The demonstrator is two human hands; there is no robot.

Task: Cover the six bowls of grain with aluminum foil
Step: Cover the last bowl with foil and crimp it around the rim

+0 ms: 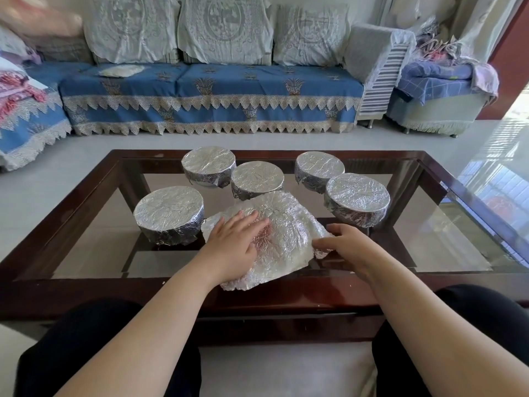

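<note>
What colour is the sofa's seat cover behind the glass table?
Blue with beige woven motifs and a cream lace trim, on the sofa's seat cover; head view.

a person seated at a glass-topped coffee table (458,224) is pressing a loose sheet of aluminum foil (286,224) over the nearest bowl (the bowl itself is hidden beneath it). the left hand (233,242) is lying flat on the foil with fingers spread, while the right hand (347,245) is pinching the sheet's right edge. five foil-wrapped bowls are standing around it: one at the left (169,214), one at the back left (209,166), one at the centre (257,179), one at the back right (319,170) and one at the right (357,199). a blue-covered sofa (211,90) is sitting behind the table.
</note>
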